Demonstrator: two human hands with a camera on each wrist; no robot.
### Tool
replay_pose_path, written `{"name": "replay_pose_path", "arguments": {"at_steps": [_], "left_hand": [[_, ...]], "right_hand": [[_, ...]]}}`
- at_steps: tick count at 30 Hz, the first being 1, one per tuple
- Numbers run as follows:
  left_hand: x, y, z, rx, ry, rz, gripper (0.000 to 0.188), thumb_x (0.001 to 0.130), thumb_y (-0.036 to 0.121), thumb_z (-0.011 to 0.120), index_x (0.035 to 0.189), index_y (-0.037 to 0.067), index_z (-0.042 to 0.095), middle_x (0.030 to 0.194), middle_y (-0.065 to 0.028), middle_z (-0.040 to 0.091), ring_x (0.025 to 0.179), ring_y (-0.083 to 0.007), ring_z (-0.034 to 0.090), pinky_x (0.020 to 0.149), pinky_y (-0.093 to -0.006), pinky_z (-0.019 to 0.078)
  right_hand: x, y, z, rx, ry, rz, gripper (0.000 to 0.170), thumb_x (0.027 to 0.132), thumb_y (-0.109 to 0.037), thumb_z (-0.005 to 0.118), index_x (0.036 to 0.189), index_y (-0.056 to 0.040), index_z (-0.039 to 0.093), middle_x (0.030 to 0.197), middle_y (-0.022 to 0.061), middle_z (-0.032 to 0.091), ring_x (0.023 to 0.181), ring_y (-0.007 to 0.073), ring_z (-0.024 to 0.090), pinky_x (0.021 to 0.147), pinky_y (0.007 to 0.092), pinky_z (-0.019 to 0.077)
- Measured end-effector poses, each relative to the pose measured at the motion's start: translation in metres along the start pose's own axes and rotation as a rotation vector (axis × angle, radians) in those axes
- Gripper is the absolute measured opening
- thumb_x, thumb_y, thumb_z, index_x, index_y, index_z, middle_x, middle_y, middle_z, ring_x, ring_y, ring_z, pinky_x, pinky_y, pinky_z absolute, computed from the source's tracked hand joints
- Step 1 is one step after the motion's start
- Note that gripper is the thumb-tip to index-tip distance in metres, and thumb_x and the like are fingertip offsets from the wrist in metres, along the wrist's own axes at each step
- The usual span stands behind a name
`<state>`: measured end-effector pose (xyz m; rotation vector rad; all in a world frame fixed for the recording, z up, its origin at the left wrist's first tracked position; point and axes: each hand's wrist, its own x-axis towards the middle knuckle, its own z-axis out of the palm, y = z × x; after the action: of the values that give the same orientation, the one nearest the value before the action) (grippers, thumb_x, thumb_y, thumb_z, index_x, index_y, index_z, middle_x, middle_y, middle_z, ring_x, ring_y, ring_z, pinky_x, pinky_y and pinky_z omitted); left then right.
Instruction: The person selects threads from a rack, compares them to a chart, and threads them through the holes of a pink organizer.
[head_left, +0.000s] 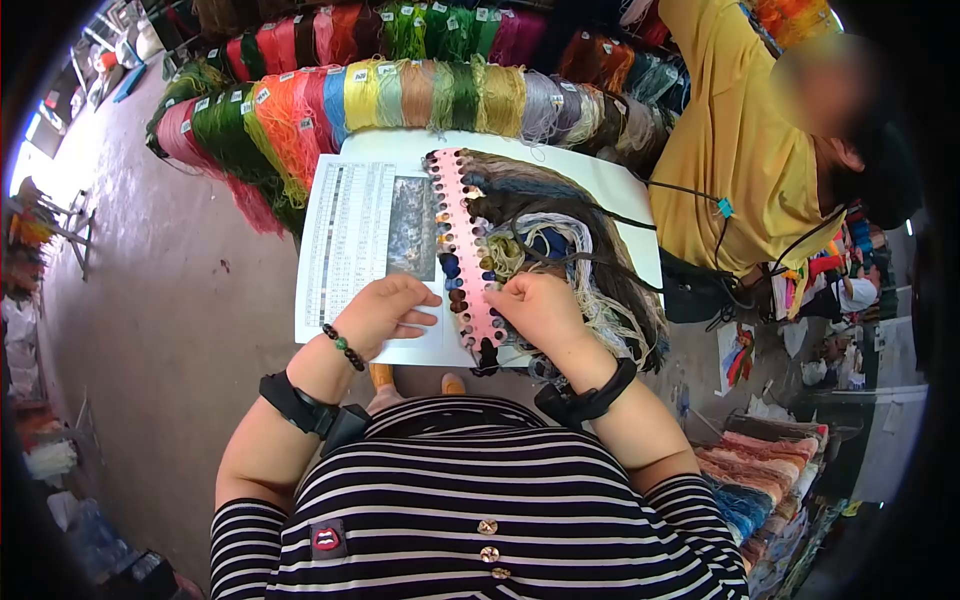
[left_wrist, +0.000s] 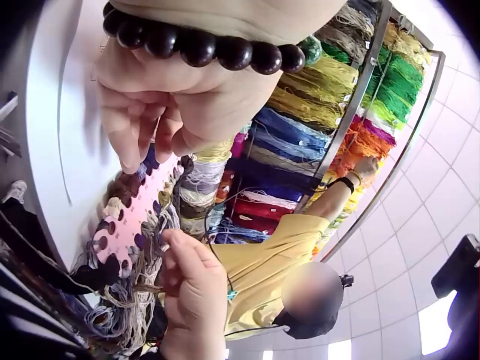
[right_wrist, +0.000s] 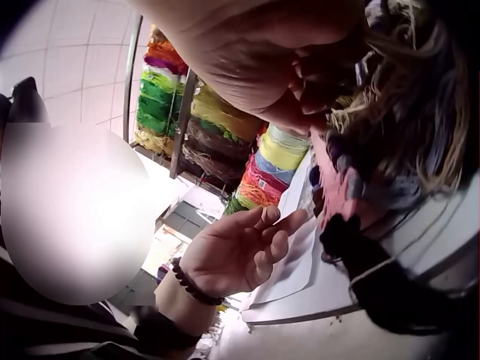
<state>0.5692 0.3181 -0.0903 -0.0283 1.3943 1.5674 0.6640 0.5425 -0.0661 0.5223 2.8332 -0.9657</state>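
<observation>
A pink thread organizer card (head_left: 450, 190) with holes along both edges lies on a white board, skeins of embroidery thread (head_left: 545, 185) knotted through the holes and fanning out to the right. My left hand (head_left: 390, 312) is just left of the card's lower half, palm inward, its fingers loosely bent around nothing. At the card's right edge, my right hand (head_left: 540, 308) has thumb and forefinger together among the thread tails. The left wrist view shows that right hand (left_wrist: 193, 285) pinching at pale strands; its fingertips partly hide them.
A printed color chart (head_left: 345, 240) with a picture lies left of the card. Racks of colored thread hanks (head_left: 450, 95) stand behind the board. Another person in a yellow top (head_left: 720, 150) is at the right. More hanks (head_left: 760, 470) are piled at lower right.
</observation>
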Motion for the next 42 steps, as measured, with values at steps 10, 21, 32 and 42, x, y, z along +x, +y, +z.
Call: {"name": "replay_pose_path", "arguments": {"at_steps": [10,21,32,42], "left_hand": [[-0.001,-0.008,0.006,0.039,0.01,0.028,0.01,0.096,0.013,0.053,0.101,0.006,0.057,0.11,-0.0068,0.064,0.087,-0.0103,0.063,0.071,-0.0221,0.0524],[0.011,-0.01,0.011,0.103,0.115,0.19,0.026,0.094,0.008,0.054,0.12,0.006,0.054,0.114,-0.0017,0.061,0.087,-0.0082,0.059,0.073,-0.0214,0.0497],[0.044,0.011,0.02,0.281,0.195,0.323,0.034,0.095,0.009,0.052,0.128,0.004,0.053,0.099,0.0006,0.061,0.077,-0.0064,0.055,0.067,-0.0209,0.0453],[0.057,0.007,0.016,0.238,0.179,0.412,0.034,0.09,0.003,0.054,0.124,-0.001,0.054,0.1,-0.0034,0.062,0.077,-0.0074,0.054,0.067,-0.0211,0.0452]], "right_hand": [[0.005,0.028,0.016,0.806,-0.269,0.256,0.027,0.082,-0.019,0.072,0.062,-0.0058,0.06,0.056,-0.0057,0.05,0.052,0.0048,0.039,0.049,0.0237,0.0298],[-0.008,0.022,0.008,0.989,-0.305,0.249,0.017,0.086,-0.012,0.069,0.071,-0.0064,0.062,0.065,-0.0083,0.052,0.061,0.0023,0.041,0.055,0.02,0.0318],[-0.009,0.038,0.026,0.937,-0.272,0.127,0.019,0.087,-0.009,0.067,0.069,-0.0069,0.06,0.065,-0.0088,0.051,0.059,0.0016,0.041,0.053,0.0187,0.0328],[-0.013,0.037,0.023,0.849,-0.263,0.095,0.022,0.085,-0.006,0.068,0.067,-0.005,0.055,0.066,-0.0086,0.046,0.06,0.0023,0.038,0.054,0.0192,0.0329]]}}
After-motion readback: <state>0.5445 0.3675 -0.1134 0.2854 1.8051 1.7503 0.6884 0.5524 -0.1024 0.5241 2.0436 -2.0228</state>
